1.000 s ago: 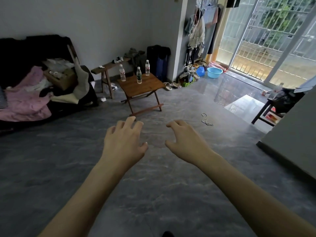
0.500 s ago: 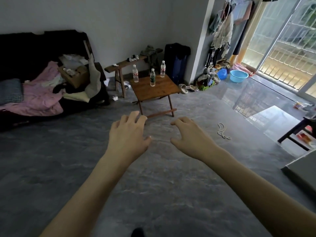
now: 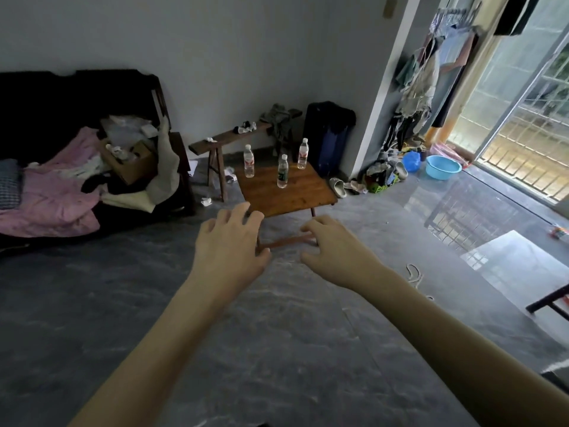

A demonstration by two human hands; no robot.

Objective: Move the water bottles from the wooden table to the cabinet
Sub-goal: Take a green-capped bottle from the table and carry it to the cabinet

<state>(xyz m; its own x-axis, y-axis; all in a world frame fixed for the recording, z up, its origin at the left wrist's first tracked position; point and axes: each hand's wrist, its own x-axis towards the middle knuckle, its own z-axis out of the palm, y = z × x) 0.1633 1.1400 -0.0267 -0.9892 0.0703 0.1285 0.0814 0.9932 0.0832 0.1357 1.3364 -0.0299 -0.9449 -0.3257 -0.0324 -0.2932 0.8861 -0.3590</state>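
The grey floor point(image 3: 277, 349) fills the lower half of the frame and looks glossy, maybe slippery near the bright door at the right; a cord point(image 3: 414, 274) lies on it at centre right, and I think a foot could catch there on the way back with full hands. The wooden table point(image 3: 286, 189) stands at the centre, low and on folding legs; a knock against its edge could shake all that stands on it. The left hand point(image 3: 229, 251) and the right hand point(image 3: 335, 255) are held out below the table, both empty, fingers spread and a little curled, well apart from the bottles. Three water bottles stand upright at the far side of the table: the left bottle point(image 3: 248, 161), the green-label bottle point(image 3: 282, 171) in the middle, the right bottle point(image 3: 303, 154) near the back corner; they are tall and narrow, so a hasty reach to the back ones may tip the middle one. No cabinet is in view.
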